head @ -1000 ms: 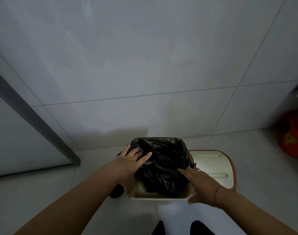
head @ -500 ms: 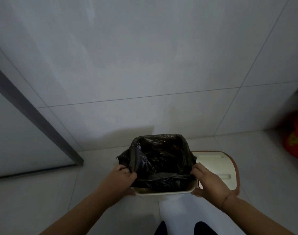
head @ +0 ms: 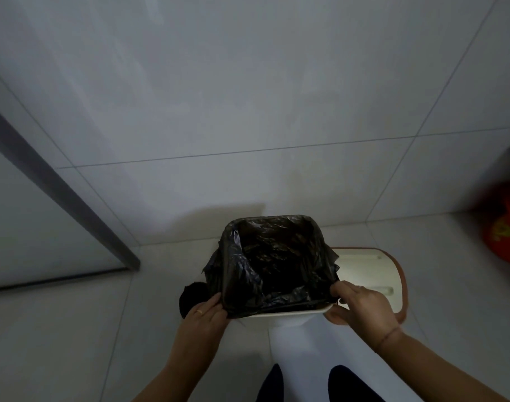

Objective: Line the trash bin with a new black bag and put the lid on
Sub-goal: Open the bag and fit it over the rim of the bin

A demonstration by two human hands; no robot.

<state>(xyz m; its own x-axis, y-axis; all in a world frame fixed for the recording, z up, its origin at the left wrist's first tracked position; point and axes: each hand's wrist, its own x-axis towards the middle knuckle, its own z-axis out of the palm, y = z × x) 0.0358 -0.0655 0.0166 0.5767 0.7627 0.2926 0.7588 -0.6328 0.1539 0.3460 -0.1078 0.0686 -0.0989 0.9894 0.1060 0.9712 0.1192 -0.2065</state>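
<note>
The black bag (head: 277,262) is being pinched over the trash bin (head: 291,312) near rim by both grips, the left hand (head: 206,311) and the right hand (head: 361,304); the lid (head: 372,274) is lying just beside it on the floor (head: 74,329).

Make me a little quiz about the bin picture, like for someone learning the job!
1. True or false: the lid is already on the trash bin.
2. Which hand grips the black bag at the bin's near right corner: A) left hand B) right hand?
3. Fill in: the lid lies on the floor to the ___ of the bin.

Key: 1. False, it lies on the floor beside the bin. 2. B. 3. Right.
</note>
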